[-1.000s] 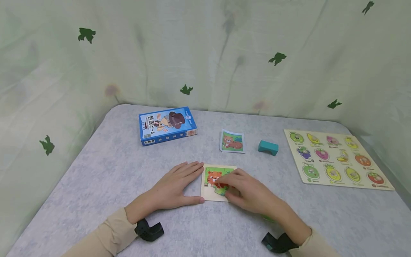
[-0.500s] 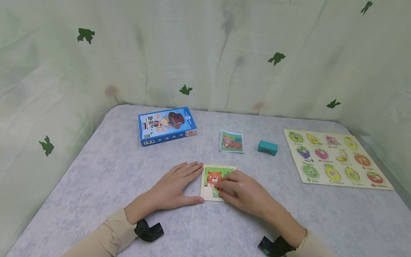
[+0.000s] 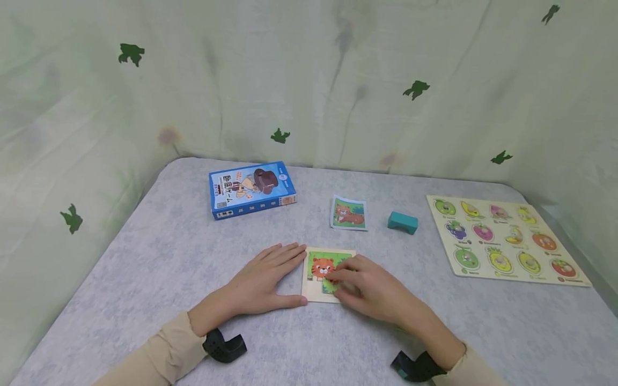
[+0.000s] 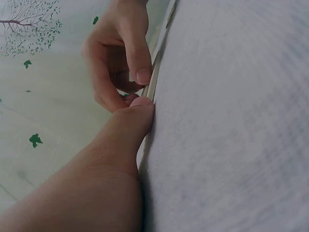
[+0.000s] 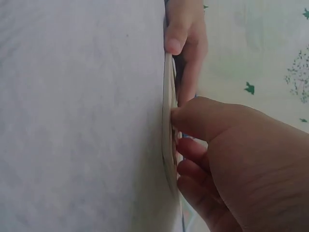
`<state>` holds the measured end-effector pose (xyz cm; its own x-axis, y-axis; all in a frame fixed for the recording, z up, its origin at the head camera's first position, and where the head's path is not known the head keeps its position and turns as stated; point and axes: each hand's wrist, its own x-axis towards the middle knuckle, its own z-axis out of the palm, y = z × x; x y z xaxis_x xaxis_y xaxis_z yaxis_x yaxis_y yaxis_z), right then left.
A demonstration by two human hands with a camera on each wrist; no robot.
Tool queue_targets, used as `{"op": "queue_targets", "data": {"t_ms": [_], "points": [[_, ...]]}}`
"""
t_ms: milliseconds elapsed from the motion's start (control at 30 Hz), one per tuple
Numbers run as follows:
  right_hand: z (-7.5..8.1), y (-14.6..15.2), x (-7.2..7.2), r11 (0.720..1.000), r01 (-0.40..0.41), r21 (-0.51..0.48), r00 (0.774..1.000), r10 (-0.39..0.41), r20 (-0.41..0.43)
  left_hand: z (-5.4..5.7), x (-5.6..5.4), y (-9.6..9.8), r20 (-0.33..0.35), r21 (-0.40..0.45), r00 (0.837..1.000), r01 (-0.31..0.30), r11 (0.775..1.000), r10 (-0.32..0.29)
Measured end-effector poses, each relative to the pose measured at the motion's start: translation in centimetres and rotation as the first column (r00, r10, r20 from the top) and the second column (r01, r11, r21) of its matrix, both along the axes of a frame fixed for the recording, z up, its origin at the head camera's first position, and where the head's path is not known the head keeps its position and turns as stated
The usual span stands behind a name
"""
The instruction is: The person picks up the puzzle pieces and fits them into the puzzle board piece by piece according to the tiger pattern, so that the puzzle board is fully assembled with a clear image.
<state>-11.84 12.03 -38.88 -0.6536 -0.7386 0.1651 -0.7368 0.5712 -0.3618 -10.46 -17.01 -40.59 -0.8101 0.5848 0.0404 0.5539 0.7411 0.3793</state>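
A small square wooden puzzle board [image 3: 313,293] with an orange tiger picture on green lies between my hands in the head view. My left hand [image 3: 258,281] rests palm down at its left, fingers straight, thumb and forefinger touching the board's left edge. Over the board's lower right, my right hand [image 3: 372,292] pinches a green puzzle piece [image 3: 329,287] with curled fingers; they cover much of it. In the right wrist view my right thumb [image 5: 190,116] is at the board's edge [image 5: 167,111]. Whether the piece sits flat cannot be told.
A blue game box [image 3: 251,190] lies at the back left. Behind the board are a picture card [image 3: 348,213] and a teal arch block [image 3: 403,222]. A fruit puzzle board [image 3: 502,252] lies on the right. A pale curtain [image 3: 309,80] hangs behind the table.
My right hand has shifted slightly and turned the green piece, which looked tilted a second ago and now looks squarer to the board. My left hand has stayed in place.
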Motion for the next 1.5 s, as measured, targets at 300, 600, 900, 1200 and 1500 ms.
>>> {"op": "queue_targets", "data": {"t_ms": [300,600,900,1200,1500], "points": [[-0.7,-1.0,0.3,0.991,0.025,-0.129,0.999,-0.029,-0.028,0.0,0.1,0.0,-0.008,-0.006,1.000,-0.005,1.000,0.005],[-1.5,-1.7,0.7,0.984,0.005,-0.179,0.999,-0.011,-0.033,0.0,0.0,0.0,-0.012,0.000,1.000,0.004,1.000,-0.004],[-1.7,-1.7,0.8,0.980,-0.025,-0.195,0.998,0.015,-0.054,-0.1,0.0,0.0,-0.014,0.011,1.000,0.009,1.000,-0.009],[-1.8,-1.8,0.6,0.986,-0.046,-0.161,0.996,0.033,-0.081,-0.2,-0.1,0.0,-0.037,0.007,0.999,0.007,1.000,-0.006],[-1.8,-1.8,0.7,0.985,-0.076,-0.155,0.995,0.064,-0.082,-0.2,-0.1,0.0,-0.027,0.006,1.000,0.002,1.000,-0.002]]}}
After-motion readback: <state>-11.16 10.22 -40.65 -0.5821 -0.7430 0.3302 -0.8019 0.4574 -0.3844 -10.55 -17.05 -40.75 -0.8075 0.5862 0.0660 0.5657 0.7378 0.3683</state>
